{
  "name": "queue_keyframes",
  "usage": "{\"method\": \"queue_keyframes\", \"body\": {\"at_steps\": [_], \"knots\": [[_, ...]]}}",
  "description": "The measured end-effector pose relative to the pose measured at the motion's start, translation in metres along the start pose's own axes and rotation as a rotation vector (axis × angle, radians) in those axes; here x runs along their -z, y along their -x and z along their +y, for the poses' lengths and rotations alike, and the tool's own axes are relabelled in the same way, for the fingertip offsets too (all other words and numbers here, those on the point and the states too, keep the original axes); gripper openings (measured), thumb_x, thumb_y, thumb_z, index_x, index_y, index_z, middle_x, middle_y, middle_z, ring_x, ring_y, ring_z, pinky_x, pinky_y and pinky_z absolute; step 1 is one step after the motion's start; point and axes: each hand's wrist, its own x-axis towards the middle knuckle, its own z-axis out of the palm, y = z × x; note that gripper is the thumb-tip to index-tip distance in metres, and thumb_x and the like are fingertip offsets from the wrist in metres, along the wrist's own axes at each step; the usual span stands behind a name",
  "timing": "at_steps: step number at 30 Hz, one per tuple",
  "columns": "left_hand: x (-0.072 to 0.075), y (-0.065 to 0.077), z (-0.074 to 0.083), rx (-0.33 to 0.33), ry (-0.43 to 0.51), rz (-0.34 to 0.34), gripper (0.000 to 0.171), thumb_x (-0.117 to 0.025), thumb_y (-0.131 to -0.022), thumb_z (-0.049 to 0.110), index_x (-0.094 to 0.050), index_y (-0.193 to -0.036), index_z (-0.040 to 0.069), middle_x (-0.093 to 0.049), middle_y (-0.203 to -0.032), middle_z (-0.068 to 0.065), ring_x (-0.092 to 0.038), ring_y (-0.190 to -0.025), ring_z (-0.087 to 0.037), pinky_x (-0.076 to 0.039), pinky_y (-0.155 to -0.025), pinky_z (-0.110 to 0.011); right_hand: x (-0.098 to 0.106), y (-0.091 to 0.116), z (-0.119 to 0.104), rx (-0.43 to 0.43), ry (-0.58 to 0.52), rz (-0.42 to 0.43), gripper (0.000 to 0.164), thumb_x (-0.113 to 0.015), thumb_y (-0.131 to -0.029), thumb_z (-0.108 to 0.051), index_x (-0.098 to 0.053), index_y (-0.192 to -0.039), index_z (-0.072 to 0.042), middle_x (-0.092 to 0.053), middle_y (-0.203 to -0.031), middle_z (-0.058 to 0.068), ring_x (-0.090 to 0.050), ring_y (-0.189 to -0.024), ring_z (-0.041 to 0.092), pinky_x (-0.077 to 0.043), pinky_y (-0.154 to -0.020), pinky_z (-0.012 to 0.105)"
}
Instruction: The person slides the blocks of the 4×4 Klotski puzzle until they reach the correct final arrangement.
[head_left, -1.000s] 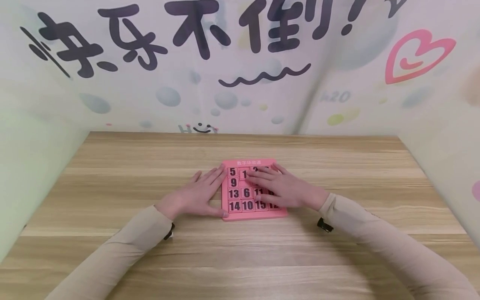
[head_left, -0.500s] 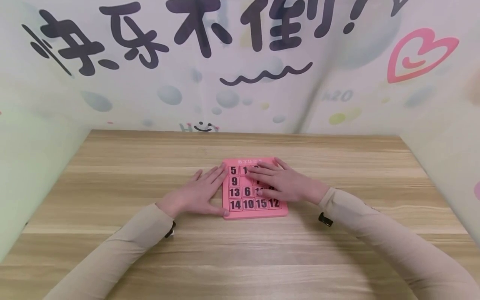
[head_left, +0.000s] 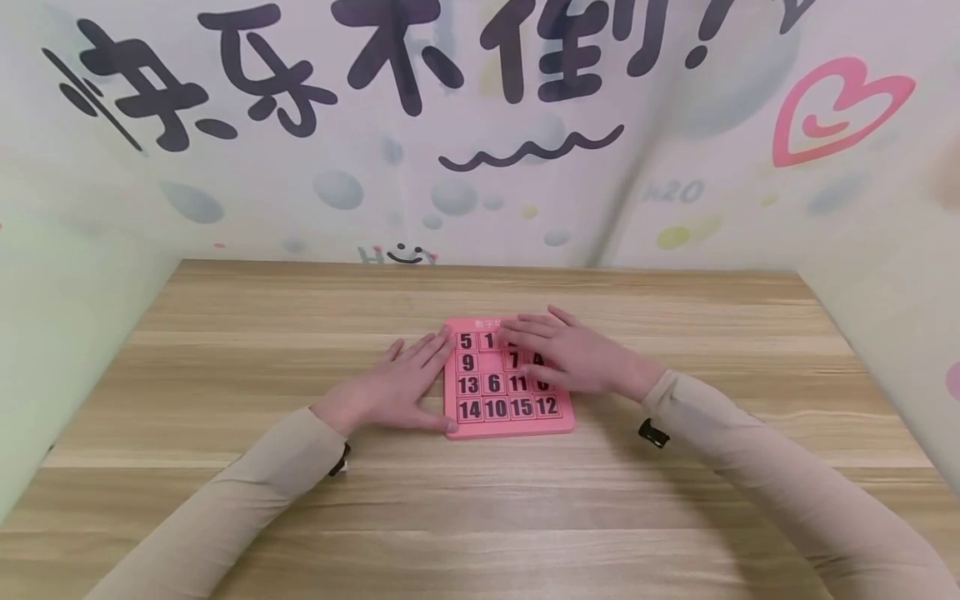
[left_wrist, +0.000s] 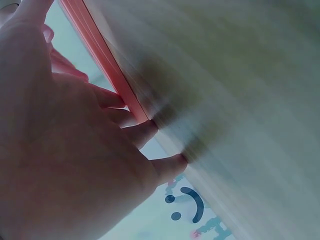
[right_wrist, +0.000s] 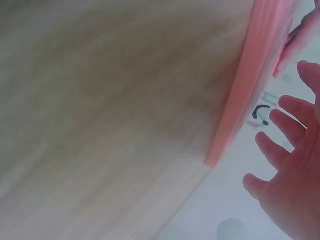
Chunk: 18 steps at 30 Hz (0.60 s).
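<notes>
A pink number sliding puzzle [head_left: 513, 430] lies flat on the table, its tiles marked in black. Tile 1 [head_left: 490, 341] sits in the top row beside tile 5 [head_left: 466, 342]; the one gap is below it, right of tile 9 [head_left: 467, 362]. My left hand [head_left: 393, 387] rests along the puzzle's left edge, fingers extended and thumb at the near corner. In the left wrist view, some fingertips touch the table. Over the upper right part hovers my right hand [head_left: 581, 354], fingers spread, covering the top right tiles. The right wrist view shows those fingers [right_wrist: 272, 150] apart from the pink edge [right_wrist: 240, 95].
The wood-grain table [head_left: 480, 517] extends around the puzzle on every side. A white printed wall [head_left: 300, 192] with black lettering and a pink heart stands along its far edge, with pale walls at both sides.
Tile 1 has slid slightly upward into line with the top row. My right hand has drawn up and back, uncovering tile 12 and more of tiles 7 and 4. My left hand stays put.
</notes>
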Motion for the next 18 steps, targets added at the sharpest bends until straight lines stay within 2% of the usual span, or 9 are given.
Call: {"method": "queue_keyframes", "body": {"at_steps": [13,18], "knots": [[-0.001,0.001,0.000,-0.002,-0.005,-0.001,0.112,-0.057,-0.082,0.070,-0.003,-0.154,0.002,0.008,-0.159,-0.014,0.001,-0.145,-0.032,-0.001,-0.113,-0.057,0.004,0.005,-0.004,0.070,-0.023,0.060,0.053,-0.051,-0.100,-0.033,-0.042,-0.147,-0.010,-0.039,-0.151,0.008,-0.029,-0.141,0.028,-0.015,-0.114,0.054],[-0.001,0.001,0.000,-0.003,-0.018,0.005,0.113,-0.056,-0.082,0.071,-0.002,-0.154,0.002,0.008,-0.159,-0.013,0.001,-0.145,-0.031,-0.002,-0.114,-0.056,0.002,0.007,-0.011,0.092,-0.006,0.049,0.054,-0.051,-0.100,-0.033,-0.042,-0.147,-0.008,-0.041,-0.149,0.009,-0.031,-0.140,0.028,-0.016,-0.114,0.055]]}}
